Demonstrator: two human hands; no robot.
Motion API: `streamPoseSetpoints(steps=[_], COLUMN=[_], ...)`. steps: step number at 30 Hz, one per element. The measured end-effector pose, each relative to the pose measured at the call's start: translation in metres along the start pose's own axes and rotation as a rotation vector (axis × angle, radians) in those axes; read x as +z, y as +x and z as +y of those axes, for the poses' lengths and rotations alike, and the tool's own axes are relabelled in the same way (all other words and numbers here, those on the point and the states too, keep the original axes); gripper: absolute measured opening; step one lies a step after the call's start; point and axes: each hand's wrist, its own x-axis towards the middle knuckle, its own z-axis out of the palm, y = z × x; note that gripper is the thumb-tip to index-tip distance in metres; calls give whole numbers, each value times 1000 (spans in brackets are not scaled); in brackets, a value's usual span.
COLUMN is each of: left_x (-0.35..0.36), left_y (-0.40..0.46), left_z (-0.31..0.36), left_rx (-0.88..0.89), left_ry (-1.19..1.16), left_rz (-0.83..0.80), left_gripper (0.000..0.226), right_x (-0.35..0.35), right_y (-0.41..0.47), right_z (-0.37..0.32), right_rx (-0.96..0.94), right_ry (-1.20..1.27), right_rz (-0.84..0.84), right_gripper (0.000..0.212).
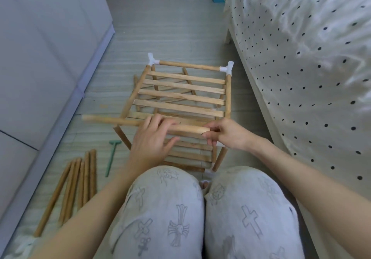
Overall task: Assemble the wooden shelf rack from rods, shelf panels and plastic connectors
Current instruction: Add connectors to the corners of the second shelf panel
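Scene: a person sits on the pale striped floor (170, 29), knees in grey printed trousers (166, 214) at the bottom of the frame, a partly built wooden slatted shelf rack (180, 98) just ahead at centre.
Rack: one, with an upper shelf panel of five flat slats in view and a lower slatted panel (188, 154) showing beneath the hands.
White plastic corner connectors: two plainly seen, one at the far left corner (152, 60) and one at the far right corner (227, 69); others near the knees are too hidden to count.
Held rod: one long round wooden rod (112, 120) lying crosswise over the near edge of the rack, its free end pointing to the left of the frame.
Left hand (152, 142): fingers draped over the rod's middle, lightly curled on it.
Right hand (226, 134): fingers (208, 127) pinching the rod's right end.
Loose rods: a bundle of about six round wooden rods (76, 182) on the floor at lower left; the exact count is unclear where they overlap.
Tool: one small green plastic mallet (111, 158) on the floor between bundle and rack.
Surroundings: a grey cabinet (40, 47) on the left, a bed with a white black-dotted cover (311, 58) on the right.
Writing: none readable; the trousers carry cross motifs only.
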Motion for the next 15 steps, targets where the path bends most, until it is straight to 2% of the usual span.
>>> streamPoseSetpoints(steps=[2,4,7,9,10,12,13,15], left_x=[-1,-1,6,11,15,25,31,41], left_y=[8,20,28,25,22,17,15,13], left_z=[-1,0,0,1,2,-2,-6,-9], left_rx=[86,100,224,224,187,105,75,26], left_ry=[188,248,197,126,99,132,174,208], left_rz=[-11,-12,-54,-144,-198,-309,-371,-495], left_gripper=[45,42,25,29,34,41,45,47], right_x=[-5,-9,-10,-10,-9,-2,4,18], right_y=[-1,-3,-8,-8,-7,0,3,8], right_z=[-3,-4,0,8,14,31,37,43], right_rx=[-21,-28,-45,-29,-7,112,236,519], right_ry=[23,30,55,80,76,-20,-67,39], right_rz=[43,51,10,65,150,401,497,529], right_gripper=[21,19,11,16,19,29,37,50])
